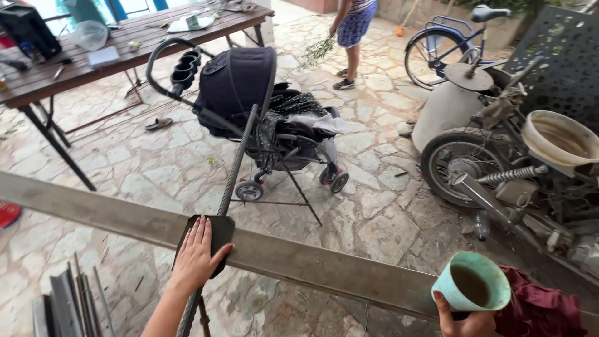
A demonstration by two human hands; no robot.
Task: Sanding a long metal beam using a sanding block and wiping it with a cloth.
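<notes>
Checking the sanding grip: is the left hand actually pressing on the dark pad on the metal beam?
Touching. The head view shows the left hand lying flat on the dark pad, fingers spread over it, on the metal beam.

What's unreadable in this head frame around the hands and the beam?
- Left hand presses a dark pad on the long metal beam; the palm hides what is under it.
- Right hand: bottom edge cuts it, so the grip on the turquoise cup is unclear.
- Cup contents: murky, unidentifiable.
- Beam ends: cut by both side edges.
- Twisted rod: lower end hidden behind the forearm.
</notes>
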